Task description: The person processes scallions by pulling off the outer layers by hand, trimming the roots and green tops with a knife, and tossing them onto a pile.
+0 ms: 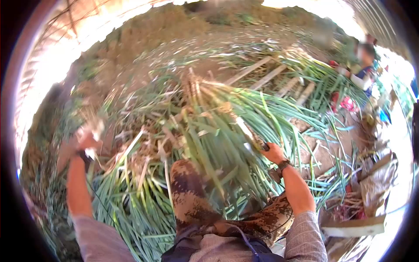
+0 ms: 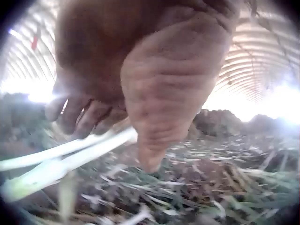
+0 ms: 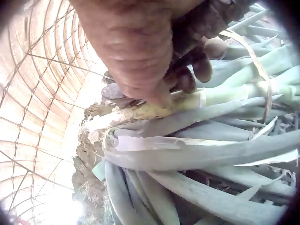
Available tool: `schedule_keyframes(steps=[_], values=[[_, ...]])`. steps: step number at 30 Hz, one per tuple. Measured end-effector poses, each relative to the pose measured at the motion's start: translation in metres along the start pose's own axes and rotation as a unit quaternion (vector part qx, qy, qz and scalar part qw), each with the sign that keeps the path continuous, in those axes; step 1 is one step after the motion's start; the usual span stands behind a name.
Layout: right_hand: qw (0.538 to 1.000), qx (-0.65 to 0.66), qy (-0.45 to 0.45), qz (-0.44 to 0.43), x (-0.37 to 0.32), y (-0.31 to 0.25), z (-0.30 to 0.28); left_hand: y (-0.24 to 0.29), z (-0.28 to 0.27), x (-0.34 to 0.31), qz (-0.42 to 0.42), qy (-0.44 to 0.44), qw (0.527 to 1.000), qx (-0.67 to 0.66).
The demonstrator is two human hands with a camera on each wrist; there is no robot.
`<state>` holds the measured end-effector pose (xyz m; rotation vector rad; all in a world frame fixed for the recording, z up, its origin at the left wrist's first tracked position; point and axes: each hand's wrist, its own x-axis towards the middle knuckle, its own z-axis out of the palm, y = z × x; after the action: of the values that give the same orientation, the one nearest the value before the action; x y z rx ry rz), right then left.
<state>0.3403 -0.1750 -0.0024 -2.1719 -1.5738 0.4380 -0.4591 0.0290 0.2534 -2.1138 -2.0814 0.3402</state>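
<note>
My left hand [image 1: 89, 140] is off to the left, blurred in the head view. Its fingers curl around pale green onion stalks [image 2: 89, 157], which stick out past the fingers in the left wrist view. At centre right, my right hand [image 1: 274, 153] grips a yellowish, soil-marked green onion stalk [image 3: 187, 104], thumb pressed along it. A dark grey, rounded shape [image 3: 115, 92] shows beyond that thumb; its kind is unclear. Under and around this hand spreads a heap of green onions [image 1: 227, 144], their roots toward the far side and long leaves falling toward my knees.
More green onions [image 1: 135, 209] lie by my left leg. Wooden slats [image 1: 268, 76] stick out beyond the heap. At the far right another person [image 1: 364, 74] sits among onions. A pale board [image 1: 353, 228] and sacking [image 1: 379, 187] are at the near right. A ribbed arched roof [image 3: 42, 93] rises overhead.
</note>
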Motion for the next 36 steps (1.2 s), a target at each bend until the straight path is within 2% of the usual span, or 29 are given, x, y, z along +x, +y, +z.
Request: schedule_keyframes(steps=[1,2,3,4,5,6,7,8,9,10,11,13,14,17,19,20,23,24,25,26,27,28,29,30,31,33,34,35,36], values=[[1.000,0.014,0.011,-0.005,-0.005,-0.004,-0.006,0.077,0.008,-0.010,-0.062,-0.058,0.996,-0.021],[1.000,0.010,-0.001,-0.003,-0.007,-0.005,-0.012,0.118,0.025,-0.026,0.100,0.019,0.973,-0.205],[1.000,0.001,-0.020,-0.004,-0.009,-0.004,-0.018,0.183,0.036,-0.034,0.129,0.066,0.961,-0.234],[1.000,0.000,-0.022,0.010,-0.019,-0.016,-0.032,0.243,0.028,-0.038,0.169,-0.005,0.932,-0.321],[0.999,0.005,-0.025,0.035,-0.024,-0.018,-0.040,0.308,0.016,-0.046,0.137,-0.115,0.921,-0.346],[0.999,0.002,-0.031,0.030,-0.024,-0.008,-0.041,0.365,0.020,-0.062,0.177,-0.112,0.829,-0.518],[0.999,0.001,-0.035,0.026,-0.023,0.004,-0.039,0.414,0.025,-0.063,0.242,-0.168,0.778,-0.555],[0.999,0.009,-0.029,0.032,-0.027,0.014,-0.037,0.468,0.040,-0.065,0.272,-0.185,0.708,-0.624],[0.999,0.007,-0.023,0.025,-0.030,0.023,-0.036,0.515,0.043,-0.074,0.267,-0.228,0.609,-0.711],[0.999,0.033,-0.008,0.029,-0.031,0.035,-0.032,0.562,0.055,-0.072,0.234,-0.251,0.568,-0.748],[0.998,0.056,0.013,0.032,-0.033,0.044,-0.031,0.603,0.068,-0.070,0.203,-0.228,0.554,-0.774],[0.996,0.056,-0.002,0.065,-0.045,0.035,-0.049,0.680,0.112,-0.053,0.102,-0.166,0.596,-0.779],[0.997,0.041,0.006,0.059,-0.049,0.033,-0.054,0.706,0.129,-0.046,0.085,-0.189,0.579,-0.788],[0.999,0.040,0.022,0.030,-0.066,0.014,-0.076,0.731,0.140,-0.047,0.027,-0.228,0.536,-0.813],[0.998,0.058,0.019,0.025,-0.070,0.010,-0.079,0.703,0.087,-0.071,0.001,-0.279,0.531,-0.800],[0.999,0.047,0.005,0.026,-0.072,0.004,-0.084,0.712,0.098,-0.061,-0.006,-0.273,0.538,-0.797],[0.995,0.086,0.005,0.048,-0.074,-0.010,-0.095,0.689,0.092,-0.053,0.099,-0.292,0.536,-0.785],[0.995,0.088,0.009,0.049,-0.073,-0.013,-0.098,0.683,0.100,-0.034,0.114,-0.251,0.606,-0.747],[0.993,0.105,0.015,0.044,-0.073,-0.015,-0.101,0.651,0.064,-0.043,0.147,-0.240,0.540,-0.793],[0.991,0.124,0.020,0.038,-0.073,-0.019,-0.104,0.634,0.058,-0.023,0.167,-0.215,0.505,-0.819],[0.991,0.125,0.021,0.039,-0.075,-0.026,-0.110,0.608,0.043,-0.006,0.171,-0.264,0.383,-0.869],[0.989,0.140,-0.002,0.045,-0.077,-0.035,-0.117,0.586,0.030,0.012,0.176,-0.196,0.336,-0.904],[0.986,0.154,-0.026,0.052,-0.077,-0.040,-0.120,0.560,-0.005,0.010,0.147,-0.166,0.304,-0.926],[0.986,0.154,-0.027,0.052,-0.078,-0.039,-0.117,0.539,-0.022,0.018,0.127,-0.154,0.279,-0.939],[0.985,0.167,-0.027,0.024,-0.079,-0.038,-0.112,0.523,-0.013,0.032,0.190,-0.161,0.255,-0.934],[0.983,0.181,-0.033,-0.011,-0.075,-0.033,-0.100,0.521,0.029,0.066,0.162,-0.142,0.308,-0.927],[0.988,0.148,-0.010,-0.037,-0.071,-0.026,-0.090,0.532,0.061,0.077,0.118,-0.117,0.291,-0.942],[0.990,0.119,0.005,-0.069,-0.067,-0.026,-0.078,0.535,0.086,0.074,0.125,-0.168,0.237,-0.949],[0.992,0.112,-0.021,-0.055,-0.065,-0.035,-0.079,0.543,0.100,0.059,0.139,-0.133,0.224,-0.955]])
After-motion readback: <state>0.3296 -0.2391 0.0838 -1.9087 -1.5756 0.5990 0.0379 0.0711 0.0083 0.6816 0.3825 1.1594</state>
